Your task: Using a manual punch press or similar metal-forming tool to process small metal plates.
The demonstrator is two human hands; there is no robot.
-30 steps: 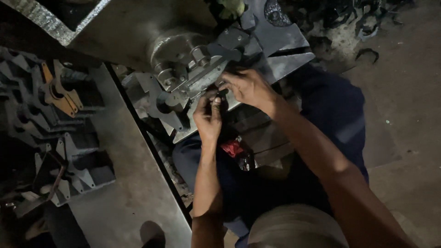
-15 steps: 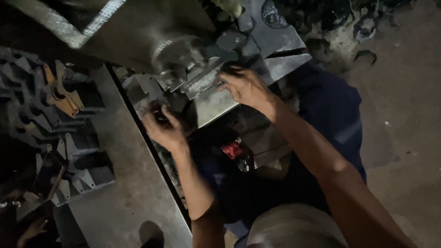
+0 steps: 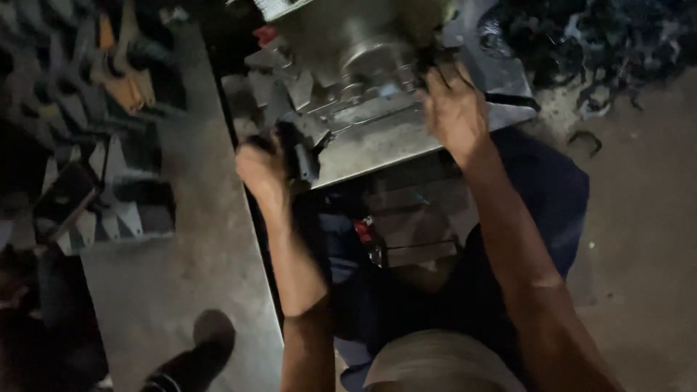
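My left hand (image 3: 261, 165) is a closed fist around a dark metal block (image 3: 303, 156) at the left edge of a grey machine (image 3: 363, 43). That machine has a round steel hub (image 3: 374, 54) and a flat steel plate (image 3: 385, 141) below it. My right hand (image 3: 454, 109) lies on the plate's upper right part, fingers curled over a dark fitting (image 3: 435, 65) beside the hub. Both forearms reach up from the bottom of the view. The fingertips of both hands are hidden.
Rows of grey metal brackets (image 3: 116, 210) and some orange pieces (image 3: 131, 91) lie at the left. A grey bench plate (image 3: 196, 268) runs beside them, with a dark shoe (image 3: 192, 359) at its foot. Dark scrap (image 3: 581, 36) is piled at the top right on the concrete floor (image 3: 639, 239).
My left hand left the middle of the machine, moved left and down, and now grips the dark block. My right hand has stayed by the hub. The view has shifted closer.
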